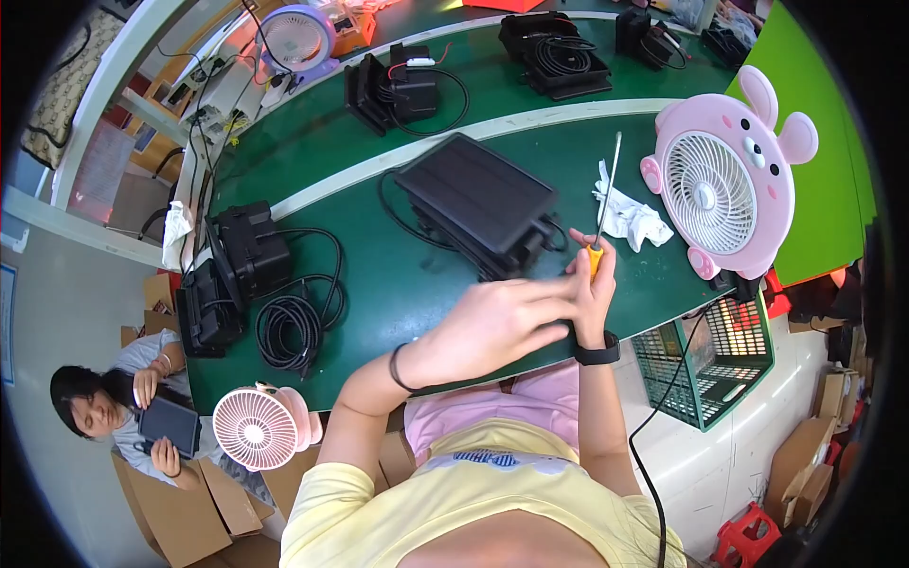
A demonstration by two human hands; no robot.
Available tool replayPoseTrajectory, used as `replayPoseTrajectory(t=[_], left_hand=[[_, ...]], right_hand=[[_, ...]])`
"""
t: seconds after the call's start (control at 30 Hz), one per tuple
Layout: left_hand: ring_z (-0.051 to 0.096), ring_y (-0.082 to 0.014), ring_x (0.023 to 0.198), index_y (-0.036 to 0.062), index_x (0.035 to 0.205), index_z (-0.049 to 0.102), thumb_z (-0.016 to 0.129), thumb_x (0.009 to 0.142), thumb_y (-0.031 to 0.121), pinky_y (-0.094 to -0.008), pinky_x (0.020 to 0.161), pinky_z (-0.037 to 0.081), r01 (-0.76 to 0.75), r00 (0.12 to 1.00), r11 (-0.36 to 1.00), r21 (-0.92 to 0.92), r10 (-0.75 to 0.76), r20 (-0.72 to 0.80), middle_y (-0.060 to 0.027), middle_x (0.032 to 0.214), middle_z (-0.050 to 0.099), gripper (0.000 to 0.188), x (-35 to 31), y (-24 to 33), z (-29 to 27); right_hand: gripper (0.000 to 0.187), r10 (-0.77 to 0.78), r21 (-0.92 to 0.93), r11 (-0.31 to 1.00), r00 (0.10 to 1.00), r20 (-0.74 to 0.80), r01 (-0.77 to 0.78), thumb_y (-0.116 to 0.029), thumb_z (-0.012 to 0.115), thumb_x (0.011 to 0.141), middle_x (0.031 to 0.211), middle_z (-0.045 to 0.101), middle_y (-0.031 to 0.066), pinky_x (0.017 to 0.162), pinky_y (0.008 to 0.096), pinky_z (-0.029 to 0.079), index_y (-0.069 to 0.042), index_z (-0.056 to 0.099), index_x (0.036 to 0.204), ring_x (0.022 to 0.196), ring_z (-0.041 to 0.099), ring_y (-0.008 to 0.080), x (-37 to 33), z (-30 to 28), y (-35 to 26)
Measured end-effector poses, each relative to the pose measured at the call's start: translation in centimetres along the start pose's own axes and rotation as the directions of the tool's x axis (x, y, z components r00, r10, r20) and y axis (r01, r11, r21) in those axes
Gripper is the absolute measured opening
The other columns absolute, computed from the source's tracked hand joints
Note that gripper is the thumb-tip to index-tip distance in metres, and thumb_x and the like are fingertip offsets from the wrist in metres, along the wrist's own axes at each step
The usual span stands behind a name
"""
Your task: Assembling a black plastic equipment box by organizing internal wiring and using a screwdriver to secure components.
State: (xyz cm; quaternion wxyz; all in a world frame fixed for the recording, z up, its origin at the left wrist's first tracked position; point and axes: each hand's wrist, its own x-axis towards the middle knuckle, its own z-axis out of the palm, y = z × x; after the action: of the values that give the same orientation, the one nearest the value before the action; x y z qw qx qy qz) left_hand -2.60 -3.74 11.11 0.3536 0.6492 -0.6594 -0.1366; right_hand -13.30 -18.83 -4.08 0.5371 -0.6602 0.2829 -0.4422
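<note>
My right hand (594, 298) is closed round the yellow handle of a screwdriver (596, 260), whose long metal shaft points up and away from me. My left hand (507, 317) reaches across in front of my body, fingers stretched out, their tips at my right hand; whether they touch the handle I cannot make out. Beyond both hands, on the green table (379, 284), lies a black device with a flat dark panel (478, 189) on top and a cable beside it. A crumpled white tissue (632, 220) lies just past the screwdriver.
A pink animal-shaped fan (720, 185) stands at the right, a small pink fan (254, 429) at the near left edge. Black devices with coiled cable (289, 331) lie left; more (554, 57) line the back. A green crate (705, 364) is below right. A co-worker (133, 407) holds a dark panel.
</note>
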Motion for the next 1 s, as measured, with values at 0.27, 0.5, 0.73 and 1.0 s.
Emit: replayPoseTrajectory(t=[0.27,0.5,0.73,1.0], left_hand=[[0.068,-0.0134,0.084,0.0071,0.109,0.07,0.063,0.094,0.015,-0.0275,0.076,0.053,0.396,0.611,0.917,0.036,-0.234,-0.757,-0.0056,0.099,0.074,0.019,5.0,-19.5,-11.0],[0.049,-0.0361,0.126,0.0103,0.13,0.06,0.07,0.084,0.018,-0.0422,0.11,0.037,0.315,0.921,0.843,0.436,-0.161,-0.356,-0.0138,0.135,0.055,0.049,4.6,-33.5,-5.7],[0.063,-0.035,0.09,0.0045,0.091,0.074,0.07,0.088,0.027,-0.0419,0.079,0.049,0.386,0.879,0.852,0.353,-0.224,-0.42,-0.0169,0.089,0.068,0.023,6.0,-26.3,-4.9],[0.06,-0.0228,0.058,0.0039,0.092,0.073,0.061,0.096,0.028,-0.0337,0.058,0.044,0.457,0.828,0.886,0.08,-0.392,-0.4,-0.0156,0.066,0.062,0.027,3.5,-19.1,-6.7]], right_hand=[[0.028,0.165,0.299,0.933,0.976,0.14,-0.201,-0.015,0.049,0.103,0.111,0.06,0.0054,0.052,0.0165,0.045,-0.009,0.042,0.129,0.065,0.049,0.0036,0.2,-0.6,0.6],[0.023,0.313,0.322,0.856,0.902,0.297,-0.404,-0.021,0.044,0.105,0.075,0.043,-0.003,0.047,0.0173,0.042,-0.013,0.045,0.126,0.051,0.047,0.0047,0.3,-0.6,-0.3],[0.055,0.264,0.313,0.87,0.895,0.358,-0.382,-0.048,0.054,0.099,0.08,0.054,-0.0003,0.045,0.0196,0.041,-0.01,0.039,0.135,0.052,0.052,0.007,0.1,-1.0,1.0],[0.037,0.301,0.248,0.89,0.901,0.312,-0.384,-0.031,0.043,0.105,0.073,0.054,0.0006,0.047,0.0204,0.041,-0.01,0.042,0.135,0.053,0.052,0.0072,0.5,-0.7,0.5]])
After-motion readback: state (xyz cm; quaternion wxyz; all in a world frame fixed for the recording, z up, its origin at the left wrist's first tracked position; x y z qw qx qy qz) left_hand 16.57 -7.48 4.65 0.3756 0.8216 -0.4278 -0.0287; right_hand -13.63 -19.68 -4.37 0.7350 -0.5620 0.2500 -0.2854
